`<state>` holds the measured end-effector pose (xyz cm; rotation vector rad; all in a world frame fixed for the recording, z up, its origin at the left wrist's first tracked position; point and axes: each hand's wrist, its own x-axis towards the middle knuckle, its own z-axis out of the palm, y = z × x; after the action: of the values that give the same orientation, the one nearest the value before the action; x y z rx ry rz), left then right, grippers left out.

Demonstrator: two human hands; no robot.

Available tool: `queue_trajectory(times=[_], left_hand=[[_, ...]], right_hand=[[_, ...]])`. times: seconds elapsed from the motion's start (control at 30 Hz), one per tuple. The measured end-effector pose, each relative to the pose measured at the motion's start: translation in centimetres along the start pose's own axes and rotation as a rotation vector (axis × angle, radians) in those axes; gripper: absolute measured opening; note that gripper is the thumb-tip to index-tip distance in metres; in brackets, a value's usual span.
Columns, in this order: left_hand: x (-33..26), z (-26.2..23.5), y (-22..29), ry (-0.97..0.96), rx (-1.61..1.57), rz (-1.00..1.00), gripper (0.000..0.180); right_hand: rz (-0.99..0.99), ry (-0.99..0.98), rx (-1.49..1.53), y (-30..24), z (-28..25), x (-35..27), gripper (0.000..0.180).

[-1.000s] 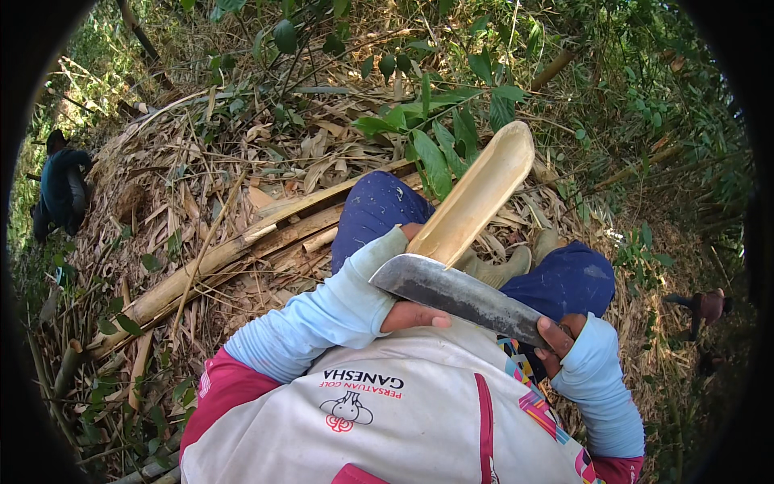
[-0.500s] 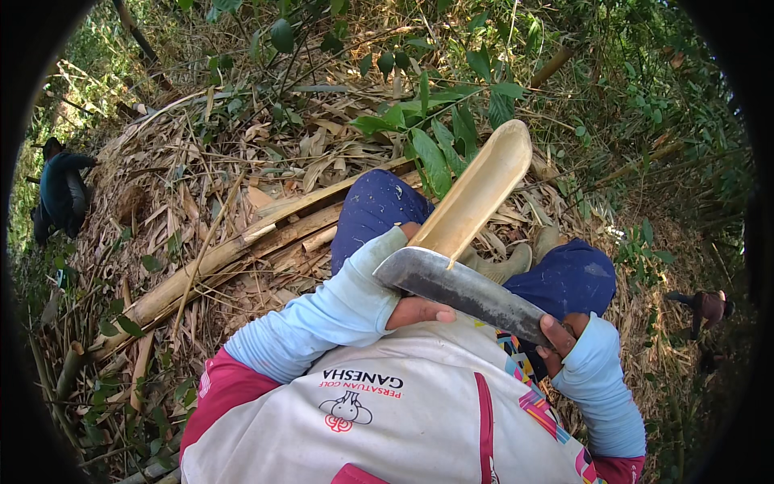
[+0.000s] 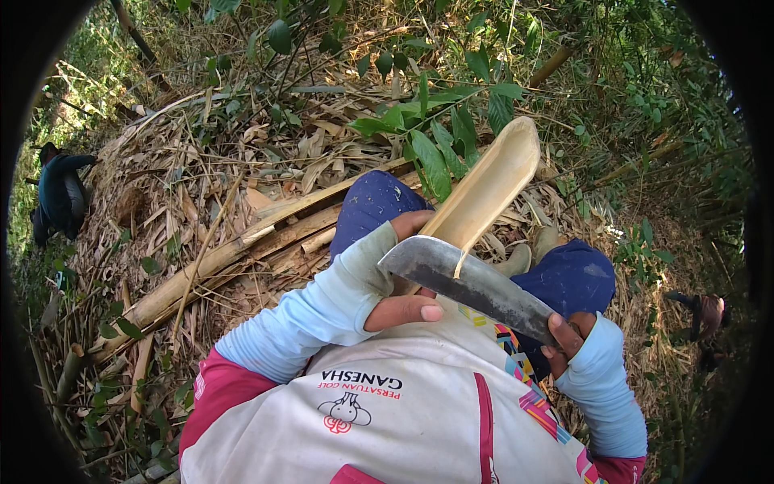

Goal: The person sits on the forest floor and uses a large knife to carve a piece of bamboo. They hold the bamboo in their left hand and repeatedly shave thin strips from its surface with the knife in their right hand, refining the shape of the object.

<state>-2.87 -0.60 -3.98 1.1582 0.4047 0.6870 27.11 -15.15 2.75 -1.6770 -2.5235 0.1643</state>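
Note:
A split bamboo half (image 3: 488,187), pale and hollow like a trough, slants away from my lap toward the far right. My left hand (image 3: 405,310) is closed around its near end, partly hidden behind the blade and the bamboo. A dark machete (image 3: 476,292) lies across the near part of the bamboo, its broad tip beside my left hand. My right hand (image 3: 569,342) grips the machete at its right end; the handle is mostly hidden. On the blade's far edge stands a thin, pale bamboo shaving (image 3: 461,264).
My bent knees in blue trousers (image 3: 375,211) flank the work. Long bamboo poles (image 3: 189,294) lie on leaf litter at the left. Leafy green stems (image 3: 435,165) rise ahead. One person (image 3: 60,194) is at the far left, another (image 3: 709,316) at the far right.
The bamboo half has shifted slightly away and to the right. My left hand has turned a little, its thumb lower left. The shaving on the blade's edge is longer.

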Motion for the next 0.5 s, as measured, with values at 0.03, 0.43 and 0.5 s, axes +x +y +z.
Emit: queue_trajectory(times=[0.03,0.43,0.5], left_hand=[[0.1,0.0,0.4,0.002,0.034,0.004,0.069],[0.2,0.5,1.3,0.039,0.200,-0.029,0.072],[0.2,0.5,1.0,0.050,0.252,0.040,0.066]], right_hand=[[-0.012,-0.011,0.002,0.0,-0.1,0.0,0.079],[-0.037,-0.002,-0.018,0.0,-0.4,0.2,0.079],[-0.033,0.015,-0.046,0.0,-0.5,0.1,0.080]])
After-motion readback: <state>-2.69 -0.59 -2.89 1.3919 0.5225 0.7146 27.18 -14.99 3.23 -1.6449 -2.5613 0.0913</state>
